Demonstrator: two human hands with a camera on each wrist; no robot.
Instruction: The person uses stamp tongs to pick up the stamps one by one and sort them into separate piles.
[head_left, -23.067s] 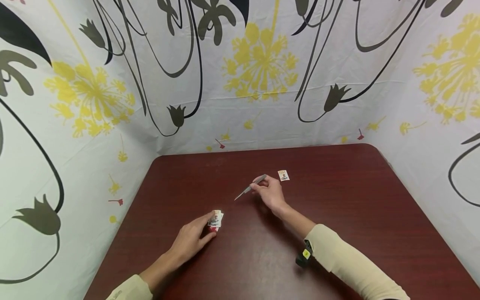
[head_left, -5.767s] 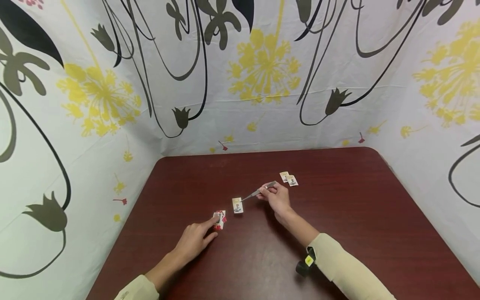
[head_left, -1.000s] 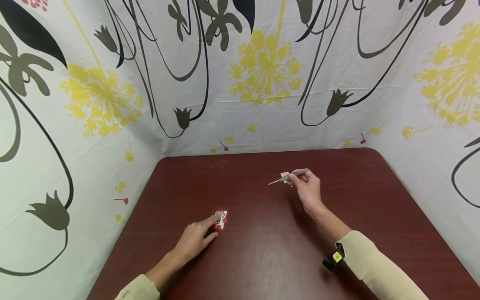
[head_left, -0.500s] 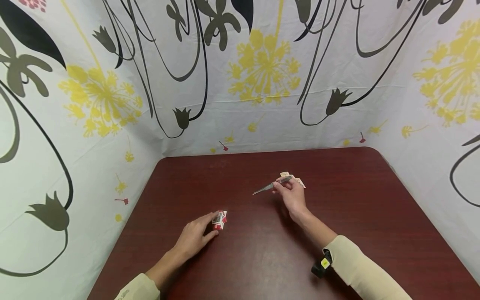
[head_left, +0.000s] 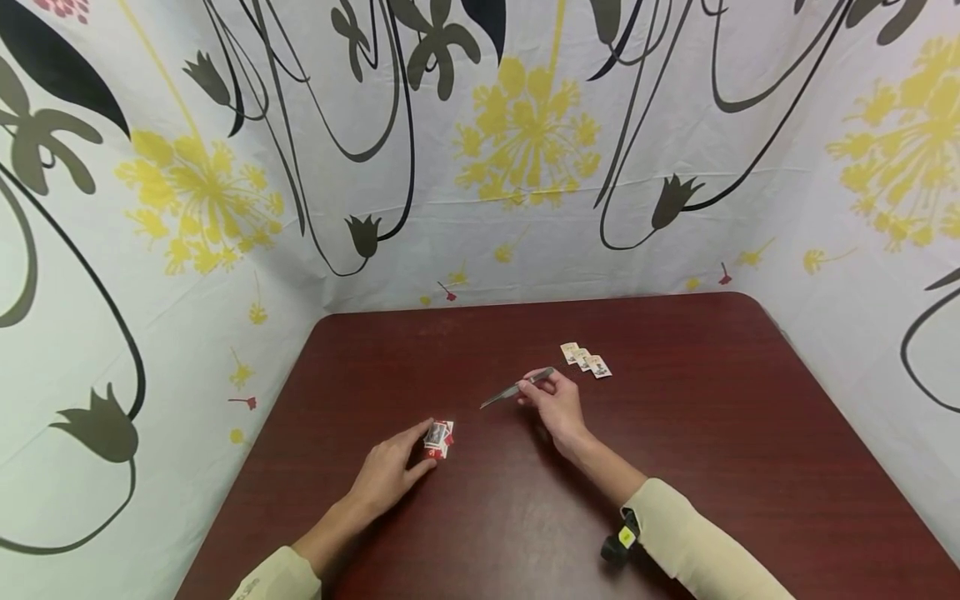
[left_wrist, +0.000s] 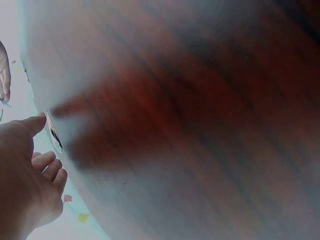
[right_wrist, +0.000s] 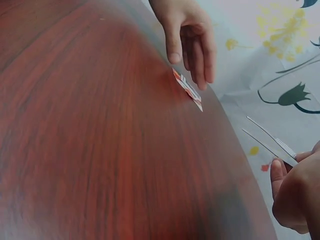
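Note:
My right hand point(head_left: 556, 407) pinches a pair of grey metal tweezers point(head_left: 517, 388) above the middle of the table. In the right wrist view the tweezers point(right_wrist: 272, 141) have their two tips apart, with nothing between them. My left hand point(head_left: 390, 472) lies at the left side of a small pile of red-and-white picture cards point(head_left: 438, 440), index finger at its upper corner and thumb by its lower one, fingers relaxed. The left wrist view has the pile point(left_wrist: 53, 131) nearly edge-on, close to the thumb. Three small cards point(head_left: 584, 359) overlap in a slanting row beyond my right hand.
A dark red-brown wooden table point(head_left: 720, 433) with rounded far corners bears everything. White cloth point(head_left: 420, 250) printed with flowers closes off the back and sides. A black wrist camera point(head_left: 618, 546) hangs under the right sleeve.
From one card at the far right, the row grew to two, then three, the latest carried by the tweezers. Over the last second the tweezers moved left, and the left index finger slid off the pile's top.

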